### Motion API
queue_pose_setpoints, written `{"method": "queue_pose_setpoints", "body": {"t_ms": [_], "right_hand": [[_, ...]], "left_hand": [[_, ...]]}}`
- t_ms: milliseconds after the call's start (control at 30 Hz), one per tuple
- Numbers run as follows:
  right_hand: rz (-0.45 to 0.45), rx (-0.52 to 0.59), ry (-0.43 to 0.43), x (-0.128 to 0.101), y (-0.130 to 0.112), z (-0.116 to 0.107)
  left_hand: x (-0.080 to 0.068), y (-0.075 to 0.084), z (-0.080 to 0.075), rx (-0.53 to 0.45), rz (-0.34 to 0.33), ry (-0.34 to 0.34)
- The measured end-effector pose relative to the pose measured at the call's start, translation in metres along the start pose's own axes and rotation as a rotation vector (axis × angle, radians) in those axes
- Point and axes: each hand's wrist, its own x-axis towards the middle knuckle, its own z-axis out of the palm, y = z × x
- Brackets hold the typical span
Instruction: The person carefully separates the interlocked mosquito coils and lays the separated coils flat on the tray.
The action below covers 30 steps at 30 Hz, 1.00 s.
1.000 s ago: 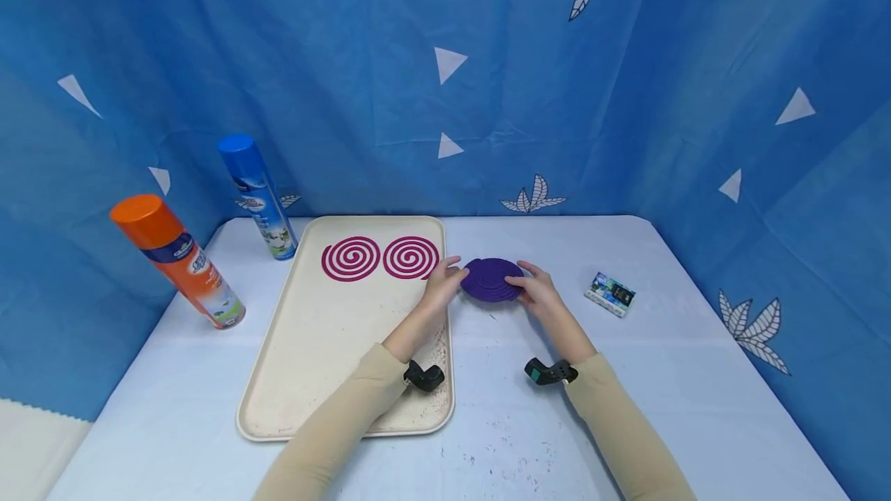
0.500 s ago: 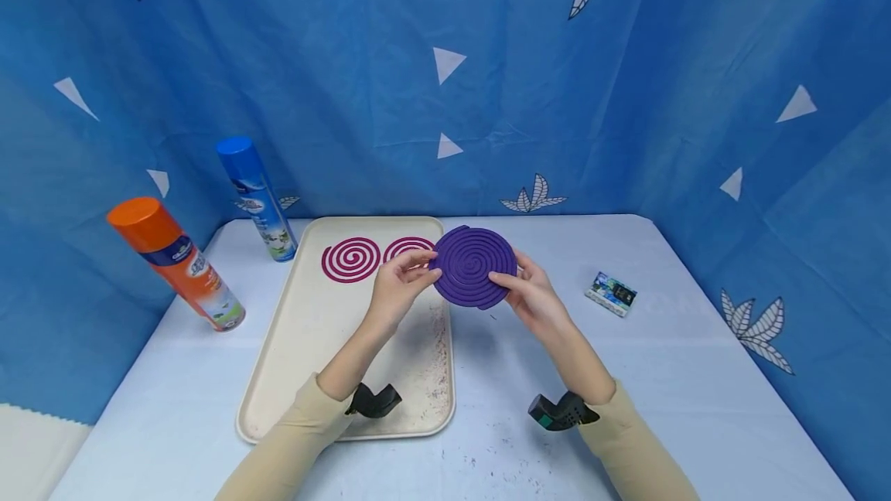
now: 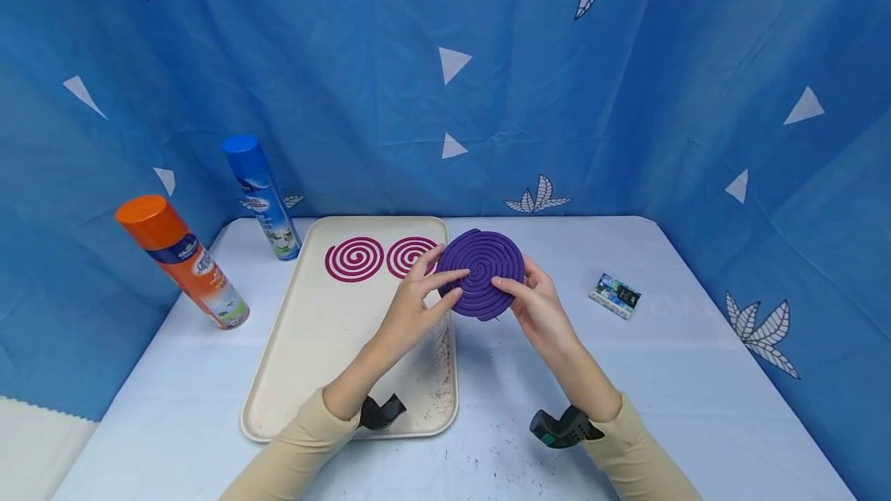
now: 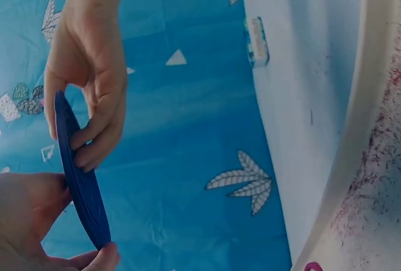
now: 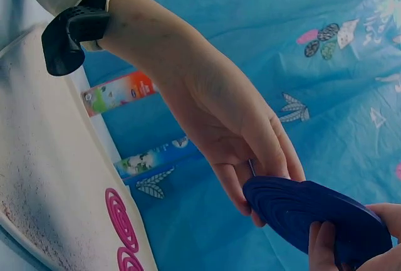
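Note:
A purple spiral coil disc (image 3: 482, 272) is held up above the table, tilted toward me, between both hands. My left hand (image 3: 418, 300) pinches its left edge, fingers across its face. My right hand (image 3: 532, 301) grips its right edge, thumb on the front. The left wrist view shows the disc (image 4: 81, 180) edge-on with the right hand's fingers (image 4: 100, 130) behind it. In the right wrist view the disc (image 5: 313, 211) sits under the left hand's fingers (image 5: 250, 177). Two pink spiral coils (image 3: 354, 259) (image 3: 409, 254) lie at the far end of a cream tray (image 3: 306, 346).
An orange-capped spray can (image 3: 182, 262) and a blue-capped spray can (image 3: 261, 198) stand left of the tray. A small printed box (image 3: 615, 295) lies on the white table (image 3: 661, 377) at the right. Blue patterned cloth (image 3: 445, 76) closes in the back and sides.
The purple disc was lifted off the table by both hands and tilted up to face me. Since half a second ago the left hand's fingers have spread further over its face.

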Motion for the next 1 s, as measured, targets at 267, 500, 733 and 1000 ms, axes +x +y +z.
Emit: {"method": "queue_pose_setpoints", "body": {"t_ms": [267, 500, 733, 1000], "right_hand": [[-0.031, -0.019, 0.019, -0.001, 0.004, 0.0], [0.009, 0.029, -0.053, 0.0, 0.007, 0.0], [-0.036, 0.068, -0.134, 0.004, 0.013, 0.0], [-0.056, 0.086, -0.069, 0.007, 0.02, 0.002]], "left_hand": [[-0.004, 0.003, 0.013, 0.012, -0.09, -0.056], [-0.004, 0.0, 0.016, -0.032, -0.151, -0.013], [0.0, -0.006, 0.016, -0.332, -0.267, 0.054], [0.0, -0.002, 0.017, -0.477, -0.358, 0.088]]}}
